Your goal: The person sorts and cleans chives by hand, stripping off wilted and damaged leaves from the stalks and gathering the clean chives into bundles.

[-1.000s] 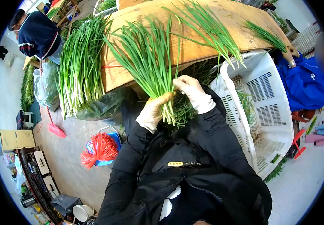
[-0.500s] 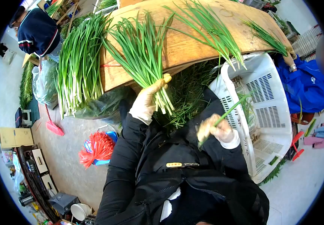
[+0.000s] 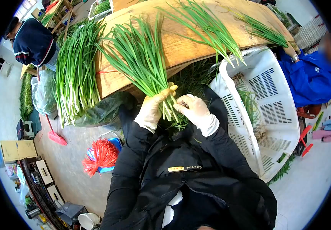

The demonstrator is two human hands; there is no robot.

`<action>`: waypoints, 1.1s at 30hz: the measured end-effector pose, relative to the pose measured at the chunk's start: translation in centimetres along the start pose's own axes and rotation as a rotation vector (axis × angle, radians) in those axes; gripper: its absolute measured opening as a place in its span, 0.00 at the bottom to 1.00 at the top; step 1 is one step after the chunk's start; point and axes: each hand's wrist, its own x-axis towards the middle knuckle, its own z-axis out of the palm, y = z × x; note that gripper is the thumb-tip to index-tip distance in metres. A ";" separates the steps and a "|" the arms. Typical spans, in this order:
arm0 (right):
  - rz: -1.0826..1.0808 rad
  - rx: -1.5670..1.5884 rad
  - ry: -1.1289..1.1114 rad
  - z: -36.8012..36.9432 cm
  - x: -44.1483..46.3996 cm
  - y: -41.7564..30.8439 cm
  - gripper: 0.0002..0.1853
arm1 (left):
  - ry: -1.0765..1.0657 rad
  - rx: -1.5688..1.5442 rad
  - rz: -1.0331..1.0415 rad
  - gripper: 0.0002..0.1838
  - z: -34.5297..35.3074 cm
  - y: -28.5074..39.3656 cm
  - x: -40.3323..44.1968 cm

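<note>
My left hand, in a white glove with yellowed fingers, is wrapped round a bunch of garlic chives. The leaves fan out upward over the table edge, and the pale stem ends poke out below the fist. My right hand, gloved too, is at those stem ends from the right, thumb and fingers pinched on a stem there. A big pile of chives hangs over the table's left edge. Another small bunch lies on the wooden table, its stems toward me.
A white slatted plastic basket stands tilted at my right, some greens inside. Beyond it a co-worker in a blue jacket has a hand at more chives. At left are red ties in a blue bucket and another person.
My right hand has moved left and up to the stem ends of the bunch. The single green stalk it held no longer shows. The left hand keeps its hold.
</note>
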 end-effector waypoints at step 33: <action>-0.125 0.501 0.121 1.7 -0.1 2.2 0.07 | 0.008 -0.037 -0.011 0.19 1.0 -0.6 -0.6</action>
